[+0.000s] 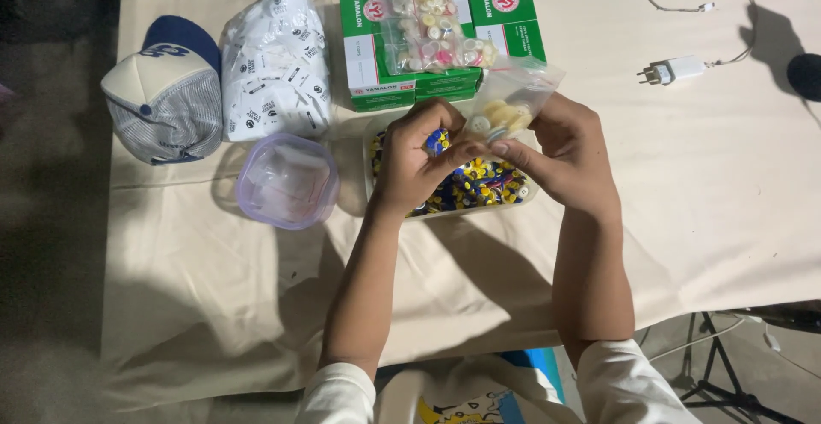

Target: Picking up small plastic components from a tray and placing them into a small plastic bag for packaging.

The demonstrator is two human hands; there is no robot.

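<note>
Seen from overhead, a person's left hand [416, 161] pinched a small blue-and-yellow round piece [438, 141] between curled fingers, while the right hand [560, 155] gripped the lower edge of a small clear plastic bag of pale yellow and white buttons [511, 103], fingers closed tight on the film. Both hands met above a shallow clear tray heaped with blue and yellow round pieces [479, 186], which sat at the centre of a cream cloth-covered table [684, 219]; the hands hid much of the tray, and its far rim could not be made out.

At 12 o'clock from the tray stood a stack of green-and-white cardboard boxes [505, 14], topped by a second clear bag of mixed pastel buttons [432, 26]. At 9 o'clock lay a clear round plastic lid with a purple rim [288, 180]. Toward 10 o'clock rested a clear bag stuffed with small white printed tags [275, 69], and beyond it a white-and-navy mesh-backed cap [167, 91], partly in shadow. At 2 o'clock a white plug adapter on a thin white cable [676, 69] lay on the cloth, its cable running out of the top edge. A dark round shape [806, 75] at the right edge was cut off and too dim to identify. The person's white sleeves [342, 394] were cropped at the bottom.
</note>
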